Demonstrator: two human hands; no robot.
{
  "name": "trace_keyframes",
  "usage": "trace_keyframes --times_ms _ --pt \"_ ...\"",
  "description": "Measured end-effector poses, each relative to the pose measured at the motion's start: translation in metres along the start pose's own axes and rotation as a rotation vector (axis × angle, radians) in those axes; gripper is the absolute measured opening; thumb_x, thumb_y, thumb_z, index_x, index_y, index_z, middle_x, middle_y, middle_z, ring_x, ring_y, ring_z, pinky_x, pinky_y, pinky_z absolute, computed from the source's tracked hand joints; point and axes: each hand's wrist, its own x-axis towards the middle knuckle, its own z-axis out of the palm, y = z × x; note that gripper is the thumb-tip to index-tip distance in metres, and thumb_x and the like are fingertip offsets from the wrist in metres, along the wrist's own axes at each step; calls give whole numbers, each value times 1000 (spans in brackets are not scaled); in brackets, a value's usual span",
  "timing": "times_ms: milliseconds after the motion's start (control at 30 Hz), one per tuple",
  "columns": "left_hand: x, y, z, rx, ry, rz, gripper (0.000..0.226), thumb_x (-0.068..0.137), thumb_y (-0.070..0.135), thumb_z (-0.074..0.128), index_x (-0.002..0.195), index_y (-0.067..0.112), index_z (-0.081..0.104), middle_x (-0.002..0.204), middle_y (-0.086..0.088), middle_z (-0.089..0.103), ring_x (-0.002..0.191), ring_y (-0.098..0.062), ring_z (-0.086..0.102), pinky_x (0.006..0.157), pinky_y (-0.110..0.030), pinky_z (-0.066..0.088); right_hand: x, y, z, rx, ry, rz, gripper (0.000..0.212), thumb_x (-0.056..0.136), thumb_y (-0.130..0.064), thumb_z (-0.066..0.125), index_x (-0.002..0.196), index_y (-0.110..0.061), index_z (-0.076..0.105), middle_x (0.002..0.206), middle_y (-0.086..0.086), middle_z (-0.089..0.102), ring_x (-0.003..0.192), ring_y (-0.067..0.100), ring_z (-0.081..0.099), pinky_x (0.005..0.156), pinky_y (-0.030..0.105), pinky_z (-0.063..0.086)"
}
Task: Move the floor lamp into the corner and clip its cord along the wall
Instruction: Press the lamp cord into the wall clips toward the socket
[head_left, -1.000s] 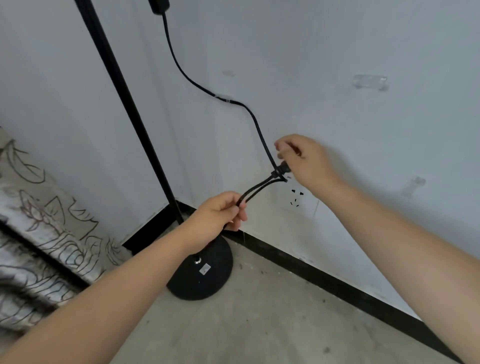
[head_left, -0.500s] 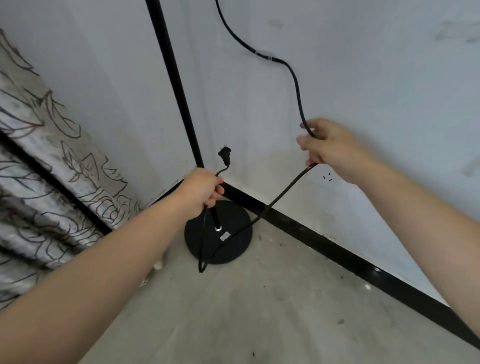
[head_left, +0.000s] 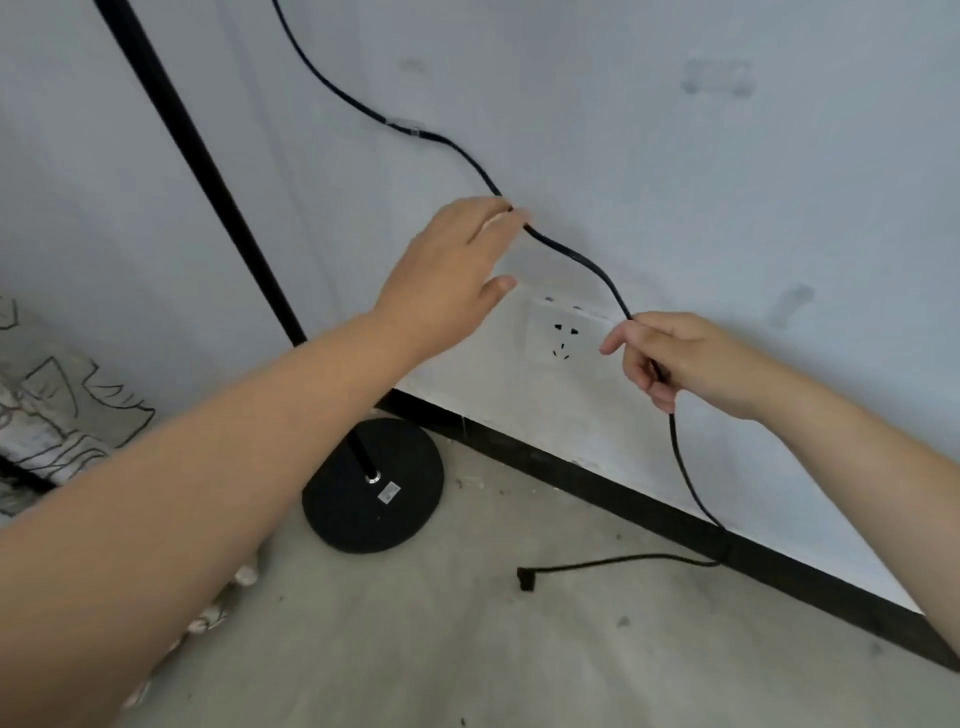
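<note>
Basically: grey concrete floor (head_left: 519, 649), white wall (head_left: 675, 208); black lamp cord (head_left: 571, 254) pinched in right hand (head_left: 685, 364), left hand (head_left: 457, 265) open on it, plug (head_left: 525, 577) on floor.

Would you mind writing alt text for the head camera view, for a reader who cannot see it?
Two bare hands handle a black lamp cord against a pale wall: the left hand touches it, fingers open, and the right hand grips it beside a white socket. Higher up a clear clip holds the cord; its plug lies unplugged on the floor near the lamp base in the corner.
</note>
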Motion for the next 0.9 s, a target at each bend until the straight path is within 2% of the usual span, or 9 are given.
trace_keyframes --times_ms 100,167,267,367,467,533,633,800,900 --pt "36 26 -2 110 -9 191 29 90 12 50 116 -1 55 111 -25 63 106 -37 57 96 -45 40 -14 -16 -33 62 156 -46 37 97 -8 32 70 -19 56 46 -1 44 27 4 29 35 15 32" --pt "52 35 -5 75 63 191 25 91 11 46 105 -3 60 94 -27 65 89 -39 60 81 -44 45 -19 -28 -51 35 268 -78 34 94 -7 40 69 -22 58 48 1 45 26 2 28 31 10 26" --pt "69 44 -12 -83 195 137 25 91 9 45 103 -4 62 85 -28 64 83 -35 58 72 -35 38 -22 -47 -73 -120 471 -151 32 88 -13 51 61 -29 59 41 -9 55 27 2 39 29 8 31" --pt "81 49 -10 -158 189 83 23 93 7 45 104 -1 63 85 -27 62 85 -34 56 69 -33 34 -21 -65 -87 -394 609 -201 20 86 -17 54 72 -18 69 62 -1 62 52 4 53 50 16 43" --pt "89 51 -6 -269 260 -48 19 90 7 52 92 -2 69 76 -22 56 78 -30 53 70 -34 35 -17 -81 -91 -603 686 -217 19 86 -17 53 85 -8 70 74 5 62 78 24 60 72 30 47" --pt "94 52 -4 -359 346 -172 15 86 10 58 86 2 70 75 -18 62 73 -23 54 66 -29 38 -16 -90 -92 -710 736 -280 20 86 -17 52 87 -7 70 81 12 68 87 30 61 78 32 47" --pt "99 53 -5 -476 380 -280 10 82 11 63 83 4 70 79 -10 69 69 -16 53 61 -18 41 -14 -99 -93 -806 751 -350 20 87 -15 51 88 -6 69 92 16 71 93 35 59 81 34 47" --pt "101 54 -9 -401 350 -239 11 83 10 61 81 4 69 79 -16 70 69 -21 53 71 -35 48 -13 -105 -92 -713 784 -394 19 86 -14 53 90 -6 70 93 14 72 92 31 61 79 32 45" --pt "102 55 -12 -320 339 -212 13 84 12 60 82 3 69 78 -18 69 72 -26 55 68 -34 46 -12 -108 -92 -655 822 -432 19 85 -13 53 90 -5 70 92 14 74 88 28 63 76 29 41"
